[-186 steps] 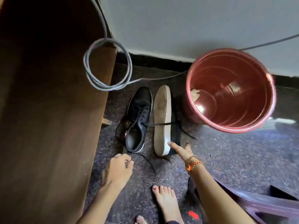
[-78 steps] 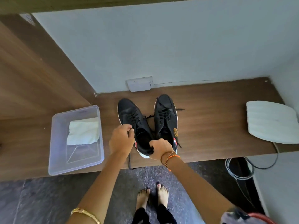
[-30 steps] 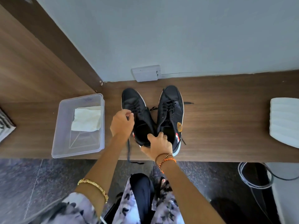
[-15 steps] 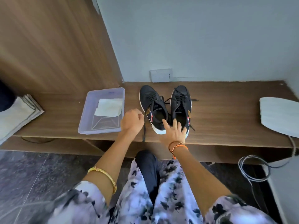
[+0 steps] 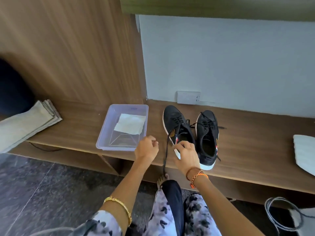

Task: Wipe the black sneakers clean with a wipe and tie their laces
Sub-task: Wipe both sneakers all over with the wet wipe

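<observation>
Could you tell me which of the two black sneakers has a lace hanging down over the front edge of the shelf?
The left sneaker, nearer the clear tray: its lace dangles past the shelf edge. The right sneaker keeps its laces on the shelf.

black sneakers point(image 5: 190, 133), white wipe point(image 5: 130, 126), brown shelf point(image 5: 255, 142)
</observation>
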Demonstrator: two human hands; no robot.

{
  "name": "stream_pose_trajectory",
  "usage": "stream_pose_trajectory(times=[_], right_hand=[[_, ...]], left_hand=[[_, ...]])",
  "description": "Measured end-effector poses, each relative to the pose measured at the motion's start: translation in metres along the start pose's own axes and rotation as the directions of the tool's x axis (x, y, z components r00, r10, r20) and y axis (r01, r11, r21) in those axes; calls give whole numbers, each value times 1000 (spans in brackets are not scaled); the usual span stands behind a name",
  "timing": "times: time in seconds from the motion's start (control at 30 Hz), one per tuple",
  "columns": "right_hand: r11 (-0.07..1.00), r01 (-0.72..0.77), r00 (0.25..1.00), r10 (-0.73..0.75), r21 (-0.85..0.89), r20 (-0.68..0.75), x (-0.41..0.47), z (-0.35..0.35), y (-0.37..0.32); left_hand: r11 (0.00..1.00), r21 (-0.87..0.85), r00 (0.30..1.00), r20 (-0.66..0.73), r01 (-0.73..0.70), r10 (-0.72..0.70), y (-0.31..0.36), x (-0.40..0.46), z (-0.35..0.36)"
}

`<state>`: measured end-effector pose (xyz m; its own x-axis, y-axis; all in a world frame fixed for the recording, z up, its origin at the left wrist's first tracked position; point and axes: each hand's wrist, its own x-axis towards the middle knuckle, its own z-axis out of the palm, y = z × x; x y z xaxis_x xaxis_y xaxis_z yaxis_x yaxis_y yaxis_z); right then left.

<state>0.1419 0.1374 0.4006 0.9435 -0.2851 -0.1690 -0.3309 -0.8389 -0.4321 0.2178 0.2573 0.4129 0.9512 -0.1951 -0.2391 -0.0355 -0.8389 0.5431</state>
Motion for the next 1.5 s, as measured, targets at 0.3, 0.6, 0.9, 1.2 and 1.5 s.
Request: stream_pose_trajectory(times=[0.3, 0.6, 0.9, 1.2, 1.5], right_hand=[[984, 146, 985, -154, 103, 83, 100, 39, -66], [961, 275, 935, -269, 7, 229, 181, 78, -100], [872, 416, 887, -326, -258, 329, 215, 94, -111], [974, 148, 977, -171, 170, 130, 204, 94, -110], [924, -8, 972, -83, 383, 219, 214, 89, -118]], left_hand=[[994, -41, 989, -106, 100, -103, -51, 83, -15], [983, 101, 974, -183, 154, -133, -104, 135, -11], [952, 274, 984, -149, 139, -101, -115, 139, 5], [978, 148, 965, -239, 145, -107, -111, 137, -7], [985, 2, 949, -270, 171, -164, -110, 133, -20]])
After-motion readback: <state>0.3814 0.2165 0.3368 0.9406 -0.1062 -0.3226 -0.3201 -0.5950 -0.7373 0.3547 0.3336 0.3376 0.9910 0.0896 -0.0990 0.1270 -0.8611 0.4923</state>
